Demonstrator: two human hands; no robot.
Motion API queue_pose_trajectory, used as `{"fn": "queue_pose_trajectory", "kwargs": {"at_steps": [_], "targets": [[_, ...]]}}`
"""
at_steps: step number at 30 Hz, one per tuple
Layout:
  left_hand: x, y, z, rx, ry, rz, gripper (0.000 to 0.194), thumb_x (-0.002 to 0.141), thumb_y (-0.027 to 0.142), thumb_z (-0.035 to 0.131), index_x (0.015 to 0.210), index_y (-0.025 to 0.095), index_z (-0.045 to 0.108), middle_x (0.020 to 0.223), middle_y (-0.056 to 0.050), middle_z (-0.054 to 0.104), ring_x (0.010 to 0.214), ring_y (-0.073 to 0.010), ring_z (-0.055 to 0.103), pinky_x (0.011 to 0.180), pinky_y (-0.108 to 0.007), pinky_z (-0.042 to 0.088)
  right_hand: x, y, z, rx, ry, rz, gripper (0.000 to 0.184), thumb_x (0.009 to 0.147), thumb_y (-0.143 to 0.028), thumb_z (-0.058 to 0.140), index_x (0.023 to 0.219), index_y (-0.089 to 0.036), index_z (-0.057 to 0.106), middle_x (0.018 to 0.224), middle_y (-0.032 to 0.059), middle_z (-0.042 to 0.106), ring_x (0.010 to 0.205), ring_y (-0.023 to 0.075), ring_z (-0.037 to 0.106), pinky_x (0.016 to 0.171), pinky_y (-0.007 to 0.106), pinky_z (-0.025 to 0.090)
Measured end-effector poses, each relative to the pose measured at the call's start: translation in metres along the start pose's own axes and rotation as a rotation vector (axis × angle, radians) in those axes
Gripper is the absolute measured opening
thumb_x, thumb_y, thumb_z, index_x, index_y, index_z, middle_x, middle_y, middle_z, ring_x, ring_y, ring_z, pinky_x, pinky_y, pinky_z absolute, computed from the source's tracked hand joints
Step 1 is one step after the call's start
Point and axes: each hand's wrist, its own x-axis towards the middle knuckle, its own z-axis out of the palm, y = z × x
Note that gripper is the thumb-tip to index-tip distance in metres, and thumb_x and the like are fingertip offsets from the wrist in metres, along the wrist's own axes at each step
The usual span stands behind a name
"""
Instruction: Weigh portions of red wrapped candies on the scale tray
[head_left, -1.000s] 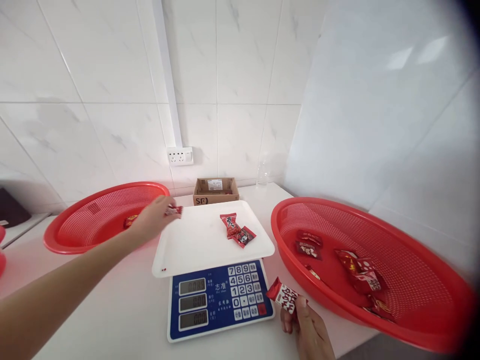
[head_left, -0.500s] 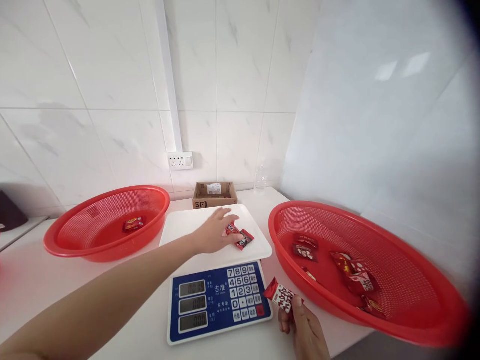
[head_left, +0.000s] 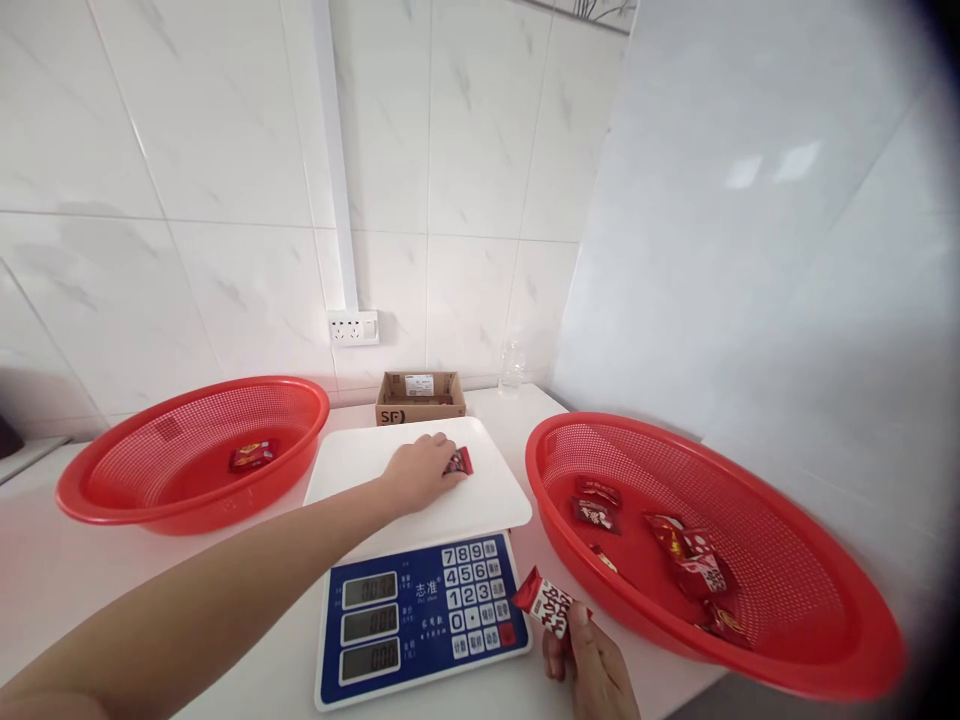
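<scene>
Head view: left hand (head_left: 420, 472) is down on the white scale tray (head_left: 352, 468), fingers curled over the red snack packets (head_left: 458, 462); only one red end shows past the fingertips. A second ago that hand was at the left red basket (head_left: 187, 455) with a small packet; half a second ago it was reaching open-fingered at the two packets on the tray, so it has swapped from dropping off to gathering. One packet (head_left: 253, 456) lies in the left basket. Right hand (head_left: 592, 668) at the worktop's near edge, fingers pinched on a red-and-white packet (head_left: 545, 603), same as before, just right of the blue scale keypad (head_left: 450, 610). Right red basket (head_left: 720, 640) holds several more packets toward the right edge. Cardboard box (head_left: 420, 398) against the back wall.
</scene>
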Motion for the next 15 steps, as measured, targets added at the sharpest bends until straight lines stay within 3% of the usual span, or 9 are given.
{"fn": "queue_pose_trajectory", "kwargs": {"at_steps": [5,9,12,15], "targets": [[-0.019,-0.062,-0.033,0.03,0.166,-0.288,0.036,0.09,0.048,0.032,0.102,0.02,0.051,0.113,-0.01,0.057,0.094,-0.0288,0.06,0.072,-0.042,0.049,0.001,0.004,-0.002,-0.028,-0.012,-0.024,0.064,0.08,-0.076,0.032,0.049,-0.021,0.046,0.049,0.0008,0.046,0.052,0.0162,0.043,0.058,0.029,0.036],[-0.053,-0.116,-0.06,0.071,0.244,-0.497,0.041,0.09,0.049,0.029,0.105,0.016,0.048,0.117,-0.013,0.053,0.095,-0.0341,0.058,0.07,-0.046,0.048,0.002,0.009,-0.003,-0.013,-0.026,-0.025,0.064,0.081,-0.075,0.033,0.051,-0.021,0.047,0.051,0.0019,0.049,0.053,0.0165,0.045,0.056,0.029,0.036],[-0.079,-0.148,-0.065,0.052,0.235,-0.574,0.048,0.092,0.049,0.018,0.11,0.015,0.047,0.12,-0.014,0.05,0.1,-0.035,0.056,0.073,-0.047,0.047,0.003,0.009,-0.004,-0.014,-0.023,-0.04,0.064,0.081,-0.075,0.032,0.051,-0.021,0.046,0.052,0.0017,0.049,0.053,0.0162,0.045,0.056,0.029,0.037],[-0.095,-0.171,-0.059,-0.007,0.194,-0.649,0.049,0.088,0.053,0.033,0.108,0.012,0.051,0.115,-0.019,0.054,0.099,-0.0366,0.057,0.072,-0.046,0.048,0.002,0.007,-0.003,-0.048,-0.016,-0.053,0.064,0.082,-0.074,0.031,0.051,-0.021,0.047,0.052,0.0016,0.048,0.053,0.0163,0.046,0.055,0.029,0.037]]}}
